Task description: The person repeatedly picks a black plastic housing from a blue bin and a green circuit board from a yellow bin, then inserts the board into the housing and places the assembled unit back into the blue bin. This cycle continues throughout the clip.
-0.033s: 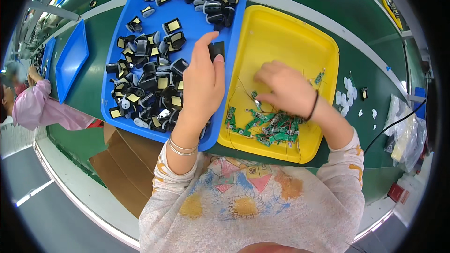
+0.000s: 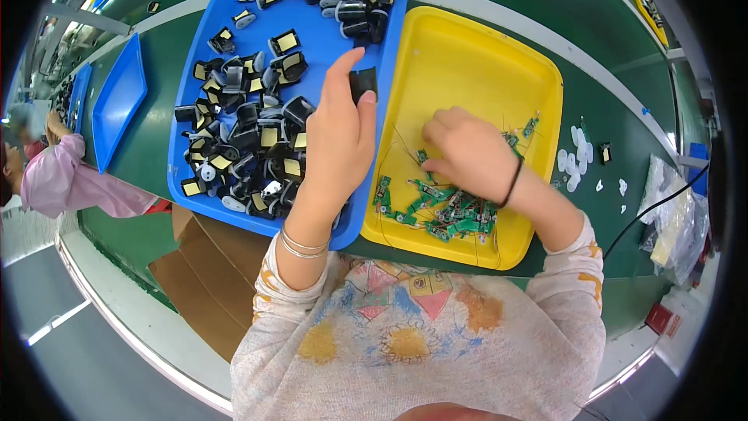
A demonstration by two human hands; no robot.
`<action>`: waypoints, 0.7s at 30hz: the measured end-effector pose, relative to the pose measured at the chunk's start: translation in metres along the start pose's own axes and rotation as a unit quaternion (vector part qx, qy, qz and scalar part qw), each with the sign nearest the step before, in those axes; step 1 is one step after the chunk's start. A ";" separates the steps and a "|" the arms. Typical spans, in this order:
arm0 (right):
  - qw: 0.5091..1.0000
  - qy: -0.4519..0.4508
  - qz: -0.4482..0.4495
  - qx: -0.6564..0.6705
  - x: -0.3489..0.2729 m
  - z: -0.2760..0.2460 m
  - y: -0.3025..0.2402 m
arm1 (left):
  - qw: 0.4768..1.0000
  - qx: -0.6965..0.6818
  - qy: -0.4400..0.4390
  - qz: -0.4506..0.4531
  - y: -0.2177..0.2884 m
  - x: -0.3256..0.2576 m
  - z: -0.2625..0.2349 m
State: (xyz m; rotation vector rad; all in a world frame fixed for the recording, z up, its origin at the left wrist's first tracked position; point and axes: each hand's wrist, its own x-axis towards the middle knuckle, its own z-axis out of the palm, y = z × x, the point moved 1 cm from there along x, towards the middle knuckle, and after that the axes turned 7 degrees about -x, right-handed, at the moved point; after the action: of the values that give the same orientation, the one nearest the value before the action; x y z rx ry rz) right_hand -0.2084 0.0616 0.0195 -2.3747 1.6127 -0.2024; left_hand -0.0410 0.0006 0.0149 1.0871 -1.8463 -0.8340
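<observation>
My left hand [image 2: 340,129] is over the right side of the blue tray [image 2: 181,109], its thumb and index finger closed on a black plastic housing [image 2: 363,83]. My right hand [image 2: 467,148] is inside the yellow tray [image 2: 475,47]. Its fingers are bent, with a gap between thumb and forefinger. A small green circuit board [image 2: 421,156] lies by that gap. Below the hand is a pile of green circuit boards [image 2: 463,214] with thin wires, and another board [image 2: 531,126] rests beyond the wrist. Black housings [image 2: 248,114] with pale yellow pads and grey ends crowd the blue tray.
White plastic pieces [image 2: 575,160] and a black part [image 2: 605,153] lie right of the yellow tray, near clear plastic bags [image 2: 672,222] and a black cable [image 2: 650,206]. A second blue tray [image 2: 121,101] stands left. A person in pink [image 2: 58,175] works at far left; cardboard [image 2: 210,281] is below.
My right hand has shifted slightly left, uncovering more green boards beside the wrist. The black housing in my left hand has turned a little.
</observation>
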 end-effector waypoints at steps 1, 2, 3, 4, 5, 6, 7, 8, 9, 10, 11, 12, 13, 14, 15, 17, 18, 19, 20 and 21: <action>0.999 0.018 0.000 -0.039 -0.005 0.006 -0.006 | 0.999 -0.004 -0.039 -0.014 0.006 -0.001 0.000; 0.999 0.010 0.014 -0.052 -0.007 0.015 -0.011 | 0.999 -0.029 -0.039 -0.019 0.007 -0.001 0.001; 0.998 0.003 0.028 -0.064 -0.008 0.024 -0.016 | 0.998 -0.053 -0.039 -0.025 0.008 -0.001 0.003; 0.996 -0.005 0.039 -0.075 -0.008 0.028 -0.019 | 0.996 -0.075 -0.036 -0.032 0.009 -0.002 0.003; 0.996 -0.019 0.038 -0.081 -0.007 0.028 -0.019 | 0.997 -0.072 -0.027 -0.005 0.009 -0.003 0.003; 0.998 -0.008 0.025 -0.057 -0.006 0.028 -0.015 | 0.997 -0.069 -0.017 0.022 0.009 -0.002 0.003; 0.999 0.002 0.013 -0.034 -0.006 0.028 -0.009 | 0.997 -0.066 -0.007 0.050 0.010 -0.001 0.002; 1.000 0.013 0.000 -0.011 -0.007 0.028 -0.006 | 0.996 -0.078 -0.003 0.048 0.010 -0.002 0.002; 1.000 0.018 0.002 -0.021 -0.007 0.028 -0.005 | 0.995 -0.090 0.002 0.046 0.010 -0.002 0.002; 0.999 0.022 0.005 -0.031 -0.009 0.028 -0.005 | 0.994 -0.103 0.006 0.043 0.010 -0.003 0.002; 0.999 0.025 0.008 -0.040 -0.010 0.029 -0.004 | 0.993 -0.110 0.004 0.040 0.010 -0.003 0.003; 0.999 0.029 0.009 -0.025 -0.010 0.029 -0.005 | 0.992 -0.117 0.002 0.037 0.009 -0.003 0.004; 0.999 0.033 0.012 -0.009 -0.009 0.030 -0.008 | 0.992 -0.124 -0.001 0.034 0.009 -0.003 0.004; 0.999 0.036 0.015 0.007 -0.009 0.030 -0.009 | 0.992 -0.126 -0.004 0.026 0.008 -0.003 0.005; 0.998 0.055 0.005 0.019 -0.010 0.031 -0.008 | 0.992 -0.127 -0.007 0.019 0.007 -0.003 0.006; 0.995 0.093 -0.014 0.043 -0.010 0.031 -0.005 | 0.991 -0.132 -0.016 -0.003 0.005 -0.002 0.006; 0.986 0.109 -0.008 0.126 -0.010 0.024 0.001 | 0.990 -0.136 -0.023 -0.017 0.005 -0.002 0.006; 0.970 0.123 -0.006 0.210 -0.007 0.006 0.005 | 0.990 -0.136 -0.026 -0.034 0.005 -0.004 0.004; 0.947 0.136 0.001 0.291 -0.007 -0.005 0.008 | 0.982 -0.175 -0.035 -0.055 0.005 -0.006 0.005; 0.781 0.186 0.037 0.596 -0.012 -0.005 0.002 | 0.973 -0.213 -0.043 -0.077 0.004 -0.009 0.008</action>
State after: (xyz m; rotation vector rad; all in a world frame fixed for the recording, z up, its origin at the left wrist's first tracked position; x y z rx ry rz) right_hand -0.2155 0.0711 0.0246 -1.2794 1.0856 -1.2932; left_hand -0.0470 0.0113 0.0122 0.9343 -1.5627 -1.3166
